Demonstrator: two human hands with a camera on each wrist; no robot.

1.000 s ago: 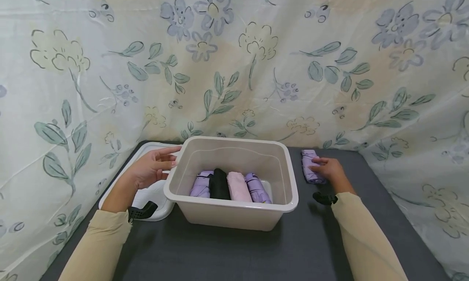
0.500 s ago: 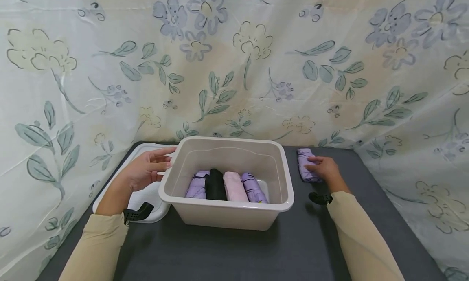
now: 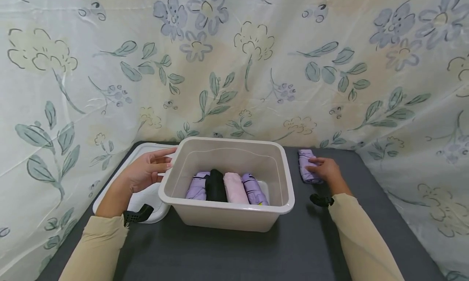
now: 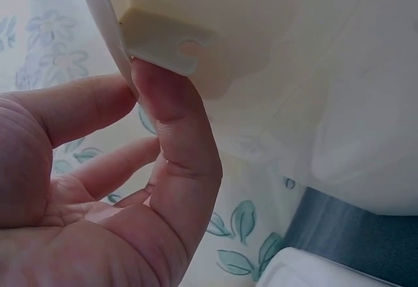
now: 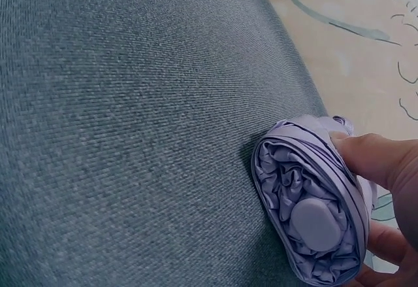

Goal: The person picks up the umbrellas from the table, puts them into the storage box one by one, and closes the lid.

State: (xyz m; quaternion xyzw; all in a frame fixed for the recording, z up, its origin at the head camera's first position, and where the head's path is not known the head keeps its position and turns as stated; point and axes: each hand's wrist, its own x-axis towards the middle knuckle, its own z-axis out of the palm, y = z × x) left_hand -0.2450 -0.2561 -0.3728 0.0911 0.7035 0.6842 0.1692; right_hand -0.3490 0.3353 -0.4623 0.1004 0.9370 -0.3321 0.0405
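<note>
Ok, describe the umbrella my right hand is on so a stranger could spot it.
Start at the beige bin on the grey table. Right of it, the right hand holds a folded lilac umbrella. It is the only one lying outside the bin.

the left hand (image 3: 146,171) touches the side of the box (image 3: 227,209). the right hand (image 3: 327,170) holds a purple umbrella (image 3: 305,167) on the table (image 3: 234,252).

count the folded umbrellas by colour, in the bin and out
lilac umbrellas in the bin: 2, at and
black umbrella in the bin: 1
pink umbrella in the bin: 1
lilac umbrella on the table under the right hand: 1
total: 5 umbrellas, 4 in the bin and 1 out
</note>
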